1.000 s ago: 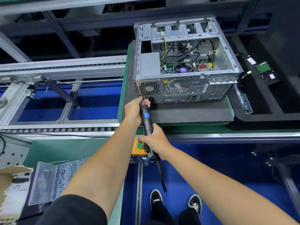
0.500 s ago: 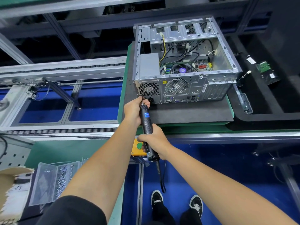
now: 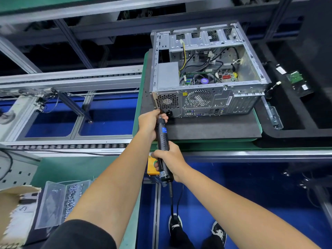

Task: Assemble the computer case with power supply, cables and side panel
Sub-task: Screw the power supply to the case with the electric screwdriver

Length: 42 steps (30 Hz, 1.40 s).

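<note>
An open metal computer case (image 3: 249,94) lies on its side on a dark mat (image 3: 212,128), rear panel facing me. The grey power supply (image 3: 168,75) sits in its left end, with cables and the motherboard beside it. My right hand (image 3: 170,159) grips the handle of a black electric screwdriver (image 3: 163,139). My left hand (image 3: 149,121) is closed around the screwdriver's front end, at the lower left corner of the rear panel by the power supply's vent. The bit tip is hidden by my fingers. No side panel is visible.
The mat rests on a green pallet (image 3: 137,112) on a roller conveyor (image 3: 68,146). A yellow button box (image 3: 151,167) hangs under the rail. A clear box of screws (image 3: 70,202) and torn cardboard (image 3: 16,209) are lower left. A black foam tray (image 3: 296,123) with a circuit board is on the right.
Both hands and the screwdriver stay at the same corner of the case. Only the view shifts slightly.
</note>
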{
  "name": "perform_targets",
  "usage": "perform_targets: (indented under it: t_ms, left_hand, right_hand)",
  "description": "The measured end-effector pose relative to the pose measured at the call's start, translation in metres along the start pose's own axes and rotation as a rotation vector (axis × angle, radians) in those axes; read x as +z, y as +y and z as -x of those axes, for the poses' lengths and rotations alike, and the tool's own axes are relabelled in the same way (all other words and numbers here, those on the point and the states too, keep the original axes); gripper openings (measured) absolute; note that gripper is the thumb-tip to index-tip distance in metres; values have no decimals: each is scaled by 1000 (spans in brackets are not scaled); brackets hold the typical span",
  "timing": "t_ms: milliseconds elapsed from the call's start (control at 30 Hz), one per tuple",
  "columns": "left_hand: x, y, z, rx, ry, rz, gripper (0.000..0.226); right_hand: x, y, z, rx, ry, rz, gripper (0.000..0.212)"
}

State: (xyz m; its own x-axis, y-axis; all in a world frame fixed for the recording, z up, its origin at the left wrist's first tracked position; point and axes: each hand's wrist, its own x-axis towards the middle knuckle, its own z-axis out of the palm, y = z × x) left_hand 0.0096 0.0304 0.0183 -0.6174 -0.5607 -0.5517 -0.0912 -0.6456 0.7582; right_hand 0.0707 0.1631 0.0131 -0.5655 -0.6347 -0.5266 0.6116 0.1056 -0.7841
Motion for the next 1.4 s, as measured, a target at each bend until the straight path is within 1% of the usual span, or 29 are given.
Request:
perform_targets:
  t_ms: [267, 500, 700, 867, 1133, 1400]
  left_hand:
    - [-2, 2, 0, 2, 32, -36, 8]
    - [-4, 0, 1, -6, 0, -31, 14]
    - [-3, 1, 3, -4, 1, 15, 7]
    - [-2, 1, 4, -11, 2, 44, 5]
    - [0, 0, 4, -4, 3, 12, 6]
    - [1, 1, 5, -31, 6, 29, 9]
  right_hand:
    - [8, 0, 2, -7, 4, -57, 28]
    - [7, 1, 1, -4, 16, -34, 27]
    - [7, 0, 1, -5, 8, -16, 31]
    - [5, -2, 1, -5, 8, -7, 32]
    - [3, -1, -2, 4, 21, 31, 31]
    - [-1, -2, -3, 14, 13, 40, 28]
